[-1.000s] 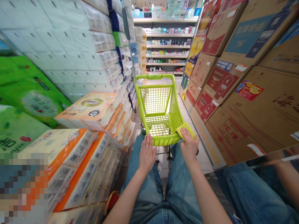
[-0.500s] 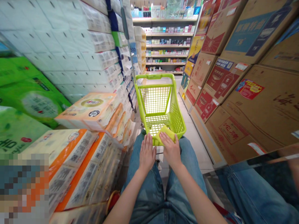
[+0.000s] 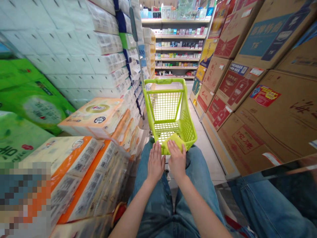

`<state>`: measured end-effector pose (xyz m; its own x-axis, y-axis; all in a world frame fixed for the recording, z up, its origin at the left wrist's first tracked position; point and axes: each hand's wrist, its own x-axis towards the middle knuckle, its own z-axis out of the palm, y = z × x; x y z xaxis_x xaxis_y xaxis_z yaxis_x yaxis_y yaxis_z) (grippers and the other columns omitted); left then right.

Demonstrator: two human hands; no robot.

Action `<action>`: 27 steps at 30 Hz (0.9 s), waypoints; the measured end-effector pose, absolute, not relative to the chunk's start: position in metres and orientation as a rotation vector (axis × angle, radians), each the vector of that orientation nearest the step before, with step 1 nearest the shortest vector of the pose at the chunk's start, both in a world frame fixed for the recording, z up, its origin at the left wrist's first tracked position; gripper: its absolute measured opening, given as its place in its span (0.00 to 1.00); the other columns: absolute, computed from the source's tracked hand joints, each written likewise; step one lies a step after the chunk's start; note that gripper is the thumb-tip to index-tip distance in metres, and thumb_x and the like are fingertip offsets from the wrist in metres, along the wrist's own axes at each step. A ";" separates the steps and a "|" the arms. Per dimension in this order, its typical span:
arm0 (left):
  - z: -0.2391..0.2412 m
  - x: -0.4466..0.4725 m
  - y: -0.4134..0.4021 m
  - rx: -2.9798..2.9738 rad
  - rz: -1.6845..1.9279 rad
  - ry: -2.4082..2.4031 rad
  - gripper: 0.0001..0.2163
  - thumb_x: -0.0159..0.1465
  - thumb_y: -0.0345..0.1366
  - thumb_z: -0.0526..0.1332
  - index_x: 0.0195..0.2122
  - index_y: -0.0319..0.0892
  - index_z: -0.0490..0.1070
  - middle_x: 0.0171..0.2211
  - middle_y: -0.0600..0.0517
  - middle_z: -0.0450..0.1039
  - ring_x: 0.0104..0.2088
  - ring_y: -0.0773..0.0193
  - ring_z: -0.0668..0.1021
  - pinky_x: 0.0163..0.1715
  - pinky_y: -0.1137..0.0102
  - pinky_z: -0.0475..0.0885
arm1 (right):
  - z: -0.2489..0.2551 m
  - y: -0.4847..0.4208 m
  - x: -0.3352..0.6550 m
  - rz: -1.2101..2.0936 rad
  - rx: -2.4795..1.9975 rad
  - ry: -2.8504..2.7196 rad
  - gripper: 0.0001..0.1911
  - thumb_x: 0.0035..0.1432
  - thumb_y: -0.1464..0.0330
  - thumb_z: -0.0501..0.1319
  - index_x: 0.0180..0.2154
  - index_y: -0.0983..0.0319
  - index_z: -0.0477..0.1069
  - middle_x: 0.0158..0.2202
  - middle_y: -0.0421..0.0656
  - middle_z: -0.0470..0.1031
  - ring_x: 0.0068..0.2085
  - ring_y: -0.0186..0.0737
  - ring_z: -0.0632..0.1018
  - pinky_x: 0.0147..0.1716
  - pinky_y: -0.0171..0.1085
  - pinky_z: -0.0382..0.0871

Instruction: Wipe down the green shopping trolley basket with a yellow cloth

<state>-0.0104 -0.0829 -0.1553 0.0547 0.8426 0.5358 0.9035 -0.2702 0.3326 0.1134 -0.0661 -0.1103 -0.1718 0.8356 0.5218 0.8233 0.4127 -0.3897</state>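
- Evidently inside a shop: narrow aisle with a pale tiled floor (image 3: 208, 145) between tall stacks.
- To the left, a wall of white tissue packs (image 3: 69, 62), with green packs (image 3: 39, 105) and orange-striped packs (image 3: 71, 155) piled nearer.
- To the right, cardboard boxes (image 3: 274, 96) several rows high; at the far end, loaded shelves (image 3: 178, 49).
- Between the knees of blue jeans (image 3: 200, 181), a green cart (image 3: 188, 127) with mesh walls.
- Legible on a low box (image 3: 247, 140): "沱牌"; on a blue sign (image 3: 141, 53): "500"; in a dark round badge on a peach-coloured pack (image 3: 89, 115): "100".
- Left hand (image 3: 155, 163) at the end of a forearm reaching forward, laid on the cart's near rim with straight, close fingers, clasping nothing.
- Right hand (image 3: 177, 162) just beside, back upward, with fingers over the yellow cloth (image 3: 176, 137), holding it against the rim; thumb hard to make out.
- Cloth draped over that near rim.
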 end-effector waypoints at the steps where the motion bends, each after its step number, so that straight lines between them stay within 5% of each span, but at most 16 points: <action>1: -0.155 -0.012 -0.083 -2.225 -1.008 -1.838 0.31 0.70 0.33 0.47 0.71 0.42 0.31 0.70 0.42 0.46 0.70 0.54 0.49 0.65 0.51 0.58 | -0.110 -0.070 0.101 0.043 -1.373 -2.002 0.33 0.54 0.83 0.49 0.61 0.62 0.64 0.61 0.46 0.68 0.64 0.37 0.67 0.68 0.47 0.37; 7: -0.154 -0.013 -0.084 -2.231 -0.992 -1.828 0.31 0.70 0.34 0.48 0.71 0.41 0.33 0.70 0.42 0.46 0.70 0.53 0.49 0.65 0.50 0.58 | -0.104 -0.072 0.116 0.086 -1.246 -2.112 0.34 0.56 0.82 0.49 0.62 0.58 0.63 0.61 0.44 0.69 0.63 0.36 0.67 0.68 0.50 0.33; 16: -0.152 -0.007 -0.084 -2.200 -1.005 -1.820 0.31 0.71 0.35 0.48 0.71 0.40 0.32 0.70 0.42 0.46 0.70 0.54 0.49 0.65 0.52 0.57 | -0.119 -0.041 0.222 -0.114 -1.493 -1.836 0.35 0.52 0.82 0.48 0.59 0.57 0.66 0.59 0.44 0.72 0.62 0.41 0.69 0.65 0.56 0.45; 27: -0.153 -0.014 -0.084 -2.246 -1.015 -1.836 0.31 0.70 0.32 0.47 0.71 0.43 0.32 0.70 0.42 0.47 0.70 0.54 0.50 0.65 0.51 0.59 | -0.106 -0.075 0.090 0.089 -1.309 -2.039 0.33 0.55 0.82 0.50 0.61 0.61 0.63 0.62 0.45 0.68 0.64 0.37 0.66 0.68 0.47 0.36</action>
<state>-0.0136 -0.0845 -0.1530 0.0692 0.8494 0.5231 0.8946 -0.2849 0.3443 0.0899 -0.0747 -0.1059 -0.2423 0.8205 0.5178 0.7721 0.4862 -0.4091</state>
